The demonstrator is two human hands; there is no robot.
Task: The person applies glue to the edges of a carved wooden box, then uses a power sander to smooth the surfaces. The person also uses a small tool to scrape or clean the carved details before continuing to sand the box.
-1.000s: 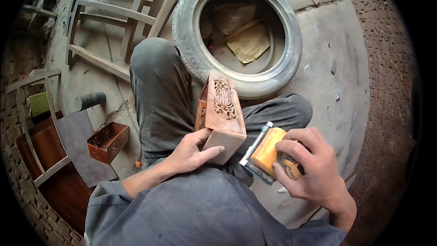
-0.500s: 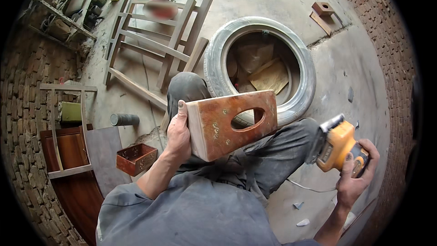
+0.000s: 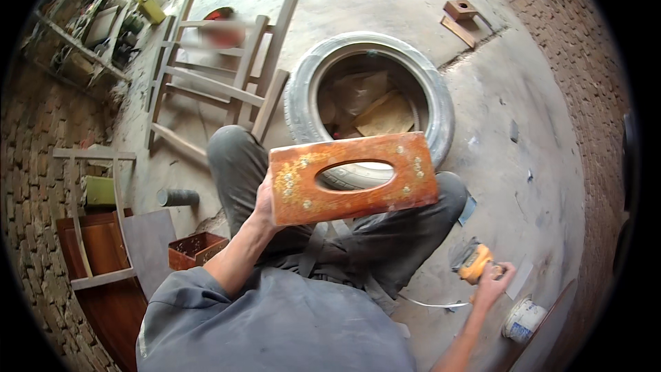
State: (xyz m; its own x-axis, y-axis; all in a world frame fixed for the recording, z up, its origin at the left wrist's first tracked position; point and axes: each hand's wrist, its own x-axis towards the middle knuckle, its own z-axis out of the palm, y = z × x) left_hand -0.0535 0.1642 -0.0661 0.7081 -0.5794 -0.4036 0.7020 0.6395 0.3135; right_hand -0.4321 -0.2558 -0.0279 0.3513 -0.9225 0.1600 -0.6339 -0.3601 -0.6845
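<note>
My left hand (image 3: 263,201) grips the left end of a reddish-brown wooden tissue box cover (image 3: 358,204), its fingers mostly hidden behind it. The box is held up over my lap, with an oval opening and small painted flowers on the side toward me. Through the opening, part of the tire behind shows. Low on the right, my right hand (image 3: 497,279) is closed round a yellow and black power sander (image 3: 472,263), held away from the box. A pale cord (image 3: 434,304) trails from the sander's side toward my leg.
A large tire (image 3: 441,114) lies ahead with papers inside. Wooden frames (image 3: 251,52) stand beyond my left knee. A small carved box (image 3: 186,253), a grey cylinder (image 3: 177,198) and dark panels are at left. At lower right stands a white bucket (image 3: 525,318); brick walls flank both sides.
The tissue box cover has turned so its face with the oval opening points more squarely at me. My right hand has carried the sander lower and inward, away from the box.
</note>
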